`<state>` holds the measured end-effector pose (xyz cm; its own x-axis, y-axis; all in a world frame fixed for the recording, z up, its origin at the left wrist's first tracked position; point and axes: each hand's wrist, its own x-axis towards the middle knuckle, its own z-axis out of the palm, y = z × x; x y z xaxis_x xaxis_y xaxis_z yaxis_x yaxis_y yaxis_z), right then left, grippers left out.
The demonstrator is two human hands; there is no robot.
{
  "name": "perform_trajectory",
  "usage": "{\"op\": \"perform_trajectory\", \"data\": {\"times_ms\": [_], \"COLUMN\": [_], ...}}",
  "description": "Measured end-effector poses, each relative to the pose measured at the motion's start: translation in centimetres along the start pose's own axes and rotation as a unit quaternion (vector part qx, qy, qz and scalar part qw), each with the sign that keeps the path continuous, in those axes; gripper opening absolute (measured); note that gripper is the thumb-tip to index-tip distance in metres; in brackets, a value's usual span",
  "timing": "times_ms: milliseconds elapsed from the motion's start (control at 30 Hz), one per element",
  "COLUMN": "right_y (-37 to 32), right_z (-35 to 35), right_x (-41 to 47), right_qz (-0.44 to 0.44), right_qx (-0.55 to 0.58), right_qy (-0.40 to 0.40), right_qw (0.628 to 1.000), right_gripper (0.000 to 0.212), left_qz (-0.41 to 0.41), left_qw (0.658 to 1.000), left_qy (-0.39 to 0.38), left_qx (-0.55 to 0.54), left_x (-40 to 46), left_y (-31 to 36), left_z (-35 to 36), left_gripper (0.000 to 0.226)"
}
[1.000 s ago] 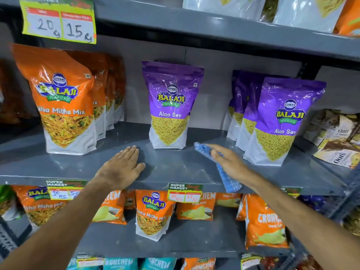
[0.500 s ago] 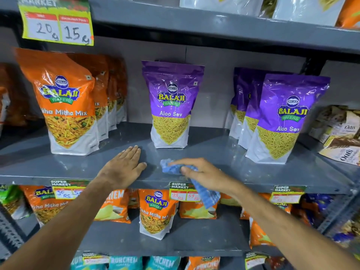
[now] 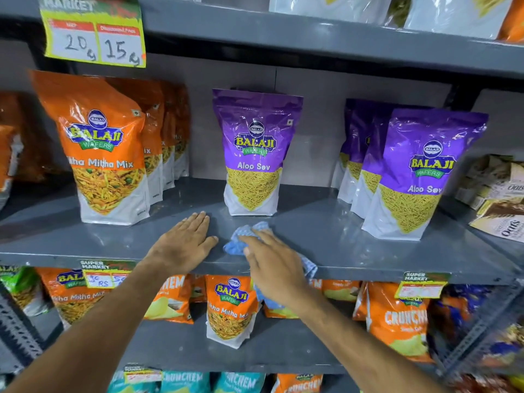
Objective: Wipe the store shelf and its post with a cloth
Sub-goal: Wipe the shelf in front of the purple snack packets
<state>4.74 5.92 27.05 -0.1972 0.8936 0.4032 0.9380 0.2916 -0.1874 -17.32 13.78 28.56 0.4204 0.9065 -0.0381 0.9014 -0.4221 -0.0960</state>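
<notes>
A grey metal shelf [image 3: 354, 245] runs across the middle of the view. My left hand [image 3: 184, 245] lies flat on its front part, fingers together, holding nothing. Just to its right, my right hand [image 3: 275, 268] presses a blue checked cloth [image 3: 241, 239] onto the shelf near the front edge. Part of the cloth hangs over the edge under my palm. A perforated grey post [image 3: 482, 330] stands at the lower right, blurred.
An orange snack pouch [image 3: 105, 148] stands at the left and a purple Aloo Sev pouch [image 3: 255, 154] right behind my hands. More purple pouches [image 3: 419, 174] stand at the right beside oats packs [image 3: 499, 199]. Price tags [image 3: 422, 285] hang on the shelf's front lip.
My right hand has slid the cloth leftward along the shelf, from near the right-hand purple pouches to beside my left hand. My left hand has stayed in place.
</notes>
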Motion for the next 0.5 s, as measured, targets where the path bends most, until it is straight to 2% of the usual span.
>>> {"op": "perform_trajectory", "data": {"times_ms": [67, 133, 167, 200, 267, 367, 433, 500], "right_y": [0.1, 1.8, 3.4, 5.4, 9.9, 12.9, 11.8, 9.2], "right_z": [-1.2, -3.5, -4.5, -5.1, -5.8, -5.2, -3.9, -2.7], "right_x": [-1.6, -2.3, -2.3, -1.9, -0.6, 1.1, 1.9, 2.3], "right_qz": [-0.06, -0.051, -0.026, 0.009, 0.095, 0.226, 0.231, 0.199], "right_qx": [0.095, 0.24, 0.268, 0.256, 0.135, -0.034, -0.065, -0.053], "right_qy": [-0.024, -0.087, -0.073, -0.03, 0.037, -0.013, -0.033, -0.038], "right_qw": [0.993, 0.965, 0.96, 0.966, 0.986, 0.973, 0.97, 0.978], "right_gripper": [0.038, 0.034, 0.032, 0.03, 0.033, 0.041, 0.047, 0.049], "left_qz": [-0.001, -0.001, -0.006, -0.011, -0.018, -0.016, -0.01, -0.002], "left_qw": [1.0, 1.0, 1.0, 0.999, 0.997, 0.997, 0.998, 0.999], "left_qy": [-0.003, -0.004, -0.001, 0.005, 0.015, 0.017, 0.012, 0.012], "left_qx": [0.01, 0.0, -0.018, -0.041, -0.067, -0.07, -0.058, -0.046], "left_x": [0.0, 0.2, 0.3, 0.4, 0.6, 0.6, 0.5, 0.4], "left_y": [-0.1, -0.1, -0.1, -0.2, -0.2, -0.3, -0.4, -0.2], "left_z": [0.1, 0.2, 0.3, 0.4, 0.6, 0.9, 0.8, 0.5], "left_gripper": [0.06, 0.062, 0.064, 0.067, 0.07, 0.071, 0.07, 0.068]}}
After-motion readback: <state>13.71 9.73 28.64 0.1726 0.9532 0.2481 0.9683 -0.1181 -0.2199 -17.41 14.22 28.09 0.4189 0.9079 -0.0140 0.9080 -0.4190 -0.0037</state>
